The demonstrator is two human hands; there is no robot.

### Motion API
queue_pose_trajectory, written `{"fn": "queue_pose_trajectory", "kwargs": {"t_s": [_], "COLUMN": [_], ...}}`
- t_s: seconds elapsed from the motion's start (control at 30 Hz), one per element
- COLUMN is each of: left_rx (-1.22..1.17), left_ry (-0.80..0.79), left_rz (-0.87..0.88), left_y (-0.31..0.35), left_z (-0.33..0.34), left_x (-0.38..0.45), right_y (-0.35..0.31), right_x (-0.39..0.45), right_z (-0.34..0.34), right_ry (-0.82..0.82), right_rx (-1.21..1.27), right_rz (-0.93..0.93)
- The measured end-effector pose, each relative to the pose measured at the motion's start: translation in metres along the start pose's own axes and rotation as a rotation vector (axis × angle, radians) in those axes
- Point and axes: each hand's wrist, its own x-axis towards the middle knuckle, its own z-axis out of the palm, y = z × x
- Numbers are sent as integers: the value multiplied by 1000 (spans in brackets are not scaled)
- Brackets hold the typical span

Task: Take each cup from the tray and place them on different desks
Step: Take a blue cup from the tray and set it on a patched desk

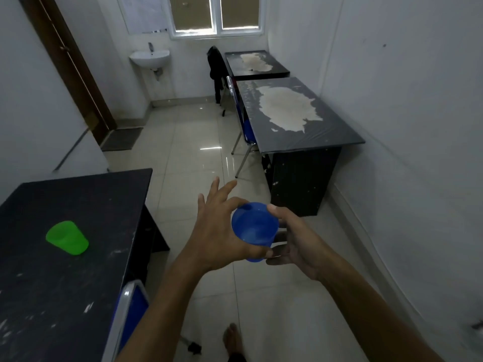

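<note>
White walls, pale glossy floor tiles and a window (217, 14) at the far end frame a narrow room lined with black desks. Out over the open floor, both of the person's hands meet around a blue cup (254, 227), its mouth tipped toward the camera. The left hand (217, 231) pinches the cup's lower left side with its thumb, while the other fingers fan out straight beyond it. The right hand (295, 239) wraps the cup from the other side, thumb on the rim and fingers curled beneath. Off to the left of the left hand, a green cup (67, 238) stands upside down on the near desk (78, 270), so that delivery looks done. No tray is in view. Ahead and to the right of the right hand stands a second desk (295, 113), its black top peeled away in a big pale patch, with a blue chair (241, 118) tucked at its side; a third desk (256, 63) sits beyond that. My guess is the blue cup is mid-carry, perhaps passing from one hand to the other. Next would be a few steps forward, a reach to the right, and a level set-down clear of the edge of that second desk.
</note>
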Motion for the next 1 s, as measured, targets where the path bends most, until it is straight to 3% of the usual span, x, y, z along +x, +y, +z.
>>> {"fn": "queue_pose_trajectory", "kwargs": {"t_s": [0.47, 1.0], "left_rx": [-25, -39], "left_ry": [-8, -11], "left_rz": [9, -65], "left_y": [-133, -261], "left_z": [-28, -29], "left_x": [239, 527], "right_y": [-105, -219], "right_x": [254, 557], "right_z": [-14, -78], "right_ry": [-7, -91], "right_rx": [17, 11], "right_rz": [23, 24]}}
